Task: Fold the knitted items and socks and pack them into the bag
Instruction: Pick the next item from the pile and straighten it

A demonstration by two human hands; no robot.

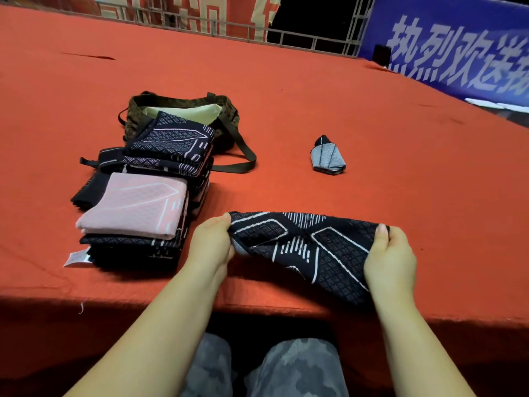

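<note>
Person sitting at the near edge of the red-covered bench [315, 110]. Left hand [210, 247] is pinching the left end of a black knitted piece with white line pattern [300, 245]; right hand [390, 259] is gripping the right end, fingers curled round the fabric. The piece is hanging stretched between the two hands at about 6 o'clock on the bench, its lower part sagging toward the bench edge.

At about 9 o'clock, a stack of folded knitted items is lying on the bench: a pink folded piece [134, 207] on top of dark ones, with a white label [76, 257] sticking out at the bottom. Just behind it, a second pile of black patterned folded pieces [169, 141] is leaning against the mouth of an olive bag [137, 110], which is standing open at 10 o'clock, pale lining showing, strap [243, 156] trailing to the right.

A folded grey-and-black sock [327, 157] is lying alone at 1 o'clock, well apart from the piles.
</note>
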